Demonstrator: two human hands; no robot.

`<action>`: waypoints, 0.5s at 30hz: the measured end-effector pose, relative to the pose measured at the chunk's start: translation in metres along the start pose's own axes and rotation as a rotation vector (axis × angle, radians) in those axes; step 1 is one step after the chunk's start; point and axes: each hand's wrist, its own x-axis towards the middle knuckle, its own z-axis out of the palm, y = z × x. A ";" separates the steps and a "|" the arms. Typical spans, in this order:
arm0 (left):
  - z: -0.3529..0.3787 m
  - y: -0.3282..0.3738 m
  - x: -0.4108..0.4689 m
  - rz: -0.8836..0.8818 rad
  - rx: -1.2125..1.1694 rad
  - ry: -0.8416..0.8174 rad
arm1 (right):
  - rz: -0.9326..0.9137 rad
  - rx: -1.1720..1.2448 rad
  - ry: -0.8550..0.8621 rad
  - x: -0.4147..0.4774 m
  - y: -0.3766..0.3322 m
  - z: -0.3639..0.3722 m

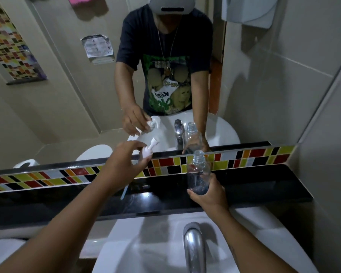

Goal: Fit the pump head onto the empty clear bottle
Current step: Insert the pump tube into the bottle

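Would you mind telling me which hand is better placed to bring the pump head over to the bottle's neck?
Left. The left hand already grips the pump head, raised off the ledge. The right hand holds the bottle upright by its base, open neck unobstructed.

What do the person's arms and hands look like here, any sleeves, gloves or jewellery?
Both forearms are bare up to the frame edge: no sleeves, gloves or watch. The left hand and right hand show no rings that can be made out. The mirror shows a dark short-sleeved T-shirt with a green print, and a thin necklace.
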 end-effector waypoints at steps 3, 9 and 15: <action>-0.014 0.021 0.004 -0.039 -0.121 0.069 | -0.006 0.005 -0.005 0.001 0.000 -0.001; -0.029 0.061 0.007 -0.085 -0.449 0.204 | -0.027 0.005 -0.006 0.000 -0.004 -0.003; -0.033 0.079 0.008 -0.111 -0.762 0.339 | -0.034 -0.004 -0.019 -0.002 -0.003 -0.005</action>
